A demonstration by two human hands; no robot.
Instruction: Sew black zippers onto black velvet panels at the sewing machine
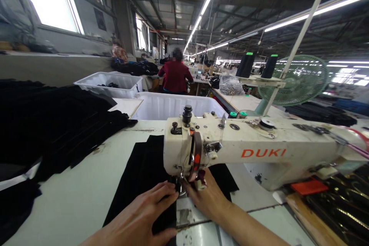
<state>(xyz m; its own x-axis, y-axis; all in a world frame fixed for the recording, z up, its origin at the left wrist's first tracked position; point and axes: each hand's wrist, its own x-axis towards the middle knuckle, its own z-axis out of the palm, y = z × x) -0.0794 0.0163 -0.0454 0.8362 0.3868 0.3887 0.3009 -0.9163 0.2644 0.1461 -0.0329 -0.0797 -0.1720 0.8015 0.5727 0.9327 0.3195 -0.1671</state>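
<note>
Cloth, black, matte and in flat pieces, lies on the pale green, worn surface, partly under the head of a cream metal sewing machine with orange "DUKI" lettering. One part of it shows left of the metal presser foot, another beyond the right wrist.

From where I'm standing, the left hand is palm down on the cloth, open but relaxed, its fingers close together and reaching to the presser foot, the thumb spread toward the near edge; it grips nothing. The right hand comes in under the machine's arm, fingertips close to the other side of the foot. The machine covers part of it, so I can't tell how far it is open or whether it pinches anything.

Over to the left sits a broad, layered heap of black fabric. Behind the machine stands a large white plastic tub, with a smaller white tub to its left. Two dark thread cones with green tops stand near a green round fan. Farther back, a person in a dark red top faces away.
</note>
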